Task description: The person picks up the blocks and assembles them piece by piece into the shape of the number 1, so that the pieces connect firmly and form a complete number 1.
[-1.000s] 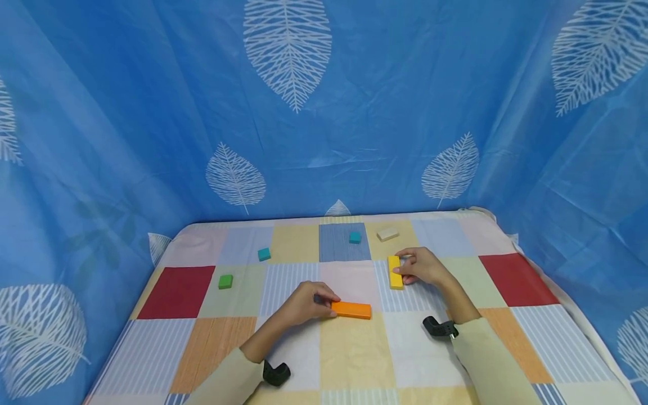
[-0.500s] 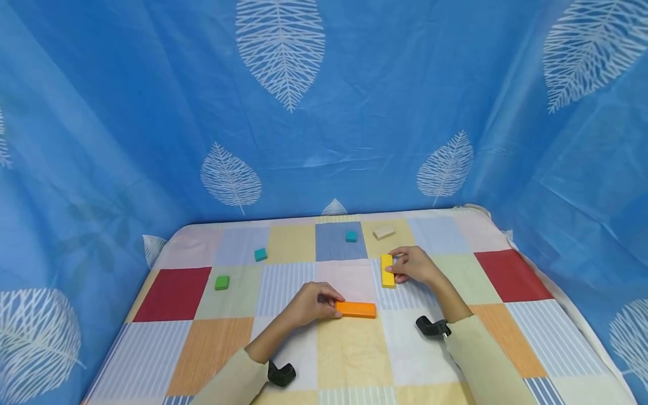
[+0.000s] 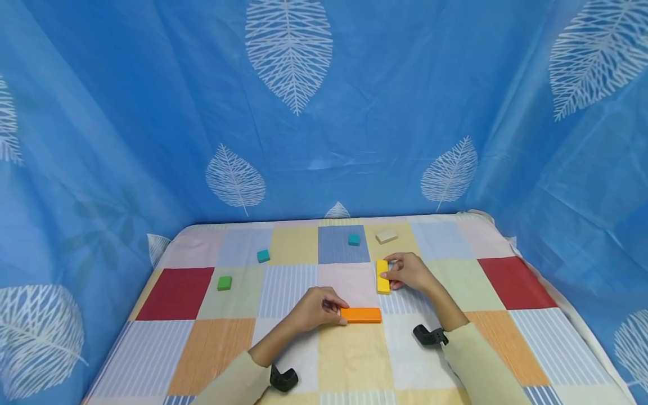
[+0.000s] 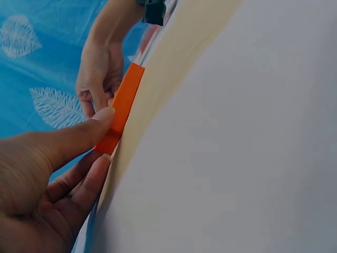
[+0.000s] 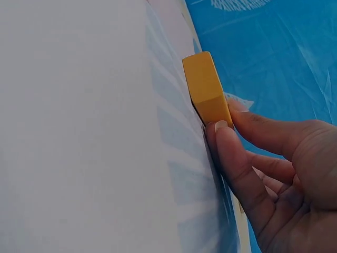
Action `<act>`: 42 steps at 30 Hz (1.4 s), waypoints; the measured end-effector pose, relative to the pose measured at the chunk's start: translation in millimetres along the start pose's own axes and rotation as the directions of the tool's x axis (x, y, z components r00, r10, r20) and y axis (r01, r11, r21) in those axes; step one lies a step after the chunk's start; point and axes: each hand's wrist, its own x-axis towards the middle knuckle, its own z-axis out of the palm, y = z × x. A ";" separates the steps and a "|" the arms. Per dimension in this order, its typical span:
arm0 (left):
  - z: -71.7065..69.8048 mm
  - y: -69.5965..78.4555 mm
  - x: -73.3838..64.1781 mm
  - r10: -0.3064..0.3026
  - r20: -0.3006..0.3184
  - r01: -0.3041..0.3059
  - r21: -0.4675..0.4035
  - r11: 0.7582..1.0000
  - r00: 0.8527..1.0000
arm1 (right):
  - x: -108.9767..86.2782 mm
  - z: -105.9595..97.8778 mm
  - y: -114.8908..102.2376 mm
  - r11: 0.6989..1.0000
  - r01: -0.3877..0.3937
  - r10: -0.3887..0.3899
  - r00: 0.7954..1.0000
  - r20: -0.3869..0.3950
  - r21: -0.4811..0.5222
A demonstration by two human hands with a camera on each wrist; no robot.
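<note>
Two hands, two bright blocks

The orange block (image 3: 360, 315) sticks out to the right of the left hand (image 3: 314, 309), with its long side running from left to right. The thumb and fingers pinch just its left end, so the gap between them is only as wide as the block. The yellow block (image 3: 382, 277) sits at the fingertips of the right hand (image 3: 409, 271), on that grip's left side, and points away from the person. That hand pinches it too, with the thumb near its middle. The two blocks are near each other but do not touch. I cannot tell if either one is a bit above the cloth (image 3: 354, 365).

To do this well, it looks best to pinch softly but firmly. The orange block is held at one end, so its free end could tip or swing. Small, slow moves should help, with both blocks flat and the fingers out of the space between them.

Past the right hand's grip lie a cream block (image 3: 387, 236) and, a little left of that, a teal block (image 3: 354, 239). Far to the left of that grip are another teal block (image 3: 263, 256) and a green block (image 3: 225, 283). Behind everything hangs a blue sheet (image 3: 354, 140).
</note>
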 end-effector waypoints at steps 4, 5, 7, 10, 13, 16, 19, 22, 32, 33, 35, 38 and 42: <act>3.1 1.5 -0.6 -0.001 -0.002 0.001 0.005 1.000 1.000 | -1.1 5.5 -2.0 1.000 0.021 -0.021 1.000 0.012 0.005; 3.5 2.4 -0.8 -0.002 -0.002 0.002 0.003 1.000 1.000 | -1.3 7.0 -2.7 1.000 0.026 -0.026 1.000 0.015 0.008; 3.9 4.4 -0.9 -0.008 0.006 0.008 0.000 1.000 1.000 | -1.4 10.1 -3.9 0.999 0.032 -0.032 0.999 0.021 0.009; 5.0 6.6 -0.6 -0.024 0.017 0.024 0.006 1.000 1.000 | -1.3 14.7 -5.9 0.999 0.034 -0.034 0.999 0.029 -0.002; 6.7 6.9 0.1 -0.018 0.013 0.018 0.028 0.999 1.000 | -1.1 19.0 -8.5 0.999 0.035 -0.034 0.999 0.032 -0.013; 8.9 7.3 0.6 0.000 0.000 0.000 0.053 0.999 1.000 | -0.9 23.2 -11.3 0.999 0.034 -0.033 0.999 0.034 -0.025; 11.5 8.9 0.9 0.008 -0.010 -0.008 0.072 0.997 1.000 | -0.4 26.8 -13.2 0.999 0.031 -0.030 0.999 0.043 -0.025; 13.7 11.5 0.9 0.000 -0.019 0.001 0.083 0.997 1.000 | 0.2 29.8 -13.6 0.999 0.032 -0.031 0.998 0.056 -0.023; 15.4 12.2 0.8 -0.003 -0.031 0.007 0.114 0.993 1.000 | -0.5 37.6 -13.9 0.999 0.037 -0.036 0.993 0.113 -0.009; 14.7 12.5 -0.1 -0.008 -0.034 0.012 0.115 0.993 0.999 | -0.2 38.4 -14.5 0.999 0.042 -0.041 0.992 0.120 -0.005; 14.6 12.3 0.5 -0.010 -0.037 0.015 0.117 0.993 0.999 | -0.5 37.8 -15.0 0.999 0.049 -0.049 0.990 0.130 0.001; 14.4 12.1 0.4 -0.017 -0.038 0.021 0.116 0.993 0.999 | -0.8 37.5 -15.1 0.999 0.047 -0.047 0.989 0.139 0.005; 14.9 11.6 1.1 -0.019 -0.033 0.023 0.111 0.994 0.999 | -1.0 37.1 -13.1 0.999 0.047 -0.048 0.988 0.143 0.011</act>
